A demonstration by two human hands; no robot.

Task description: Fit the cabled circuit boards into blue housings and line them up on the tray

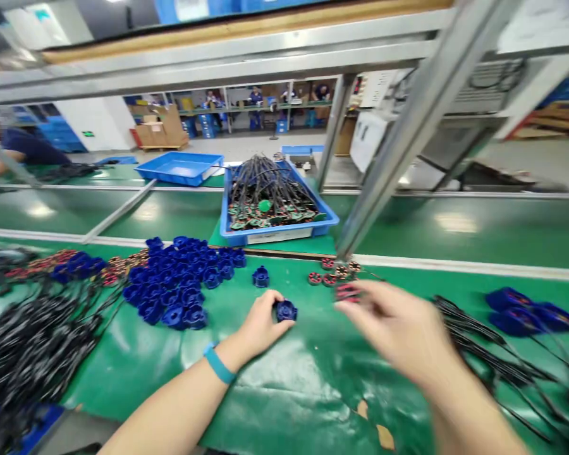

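Note:
My left hand [260, 325] is closed round a small blue plastic cap [286, 310] that rests on the green mat [284, 392]. My right hand [398, 328] is blurred by motion; its fingertips pinch a small red and black round part [346, 292] close to a few similar round parts [332, 273] lying on the mat. A single blue cap [260, 277] sits just beyond my left hand. A heap of blue caps [180, 281] lies to the left.
A blue tray [277, 235] of wired parts stands behind the mat. Black cables [33, 341] pile at the left and black cables [493, 354] with blue parts [526, 313] lie at the right. A slanted metal post [398, 139] rises ahead. Another person [14, 148] works at far left.

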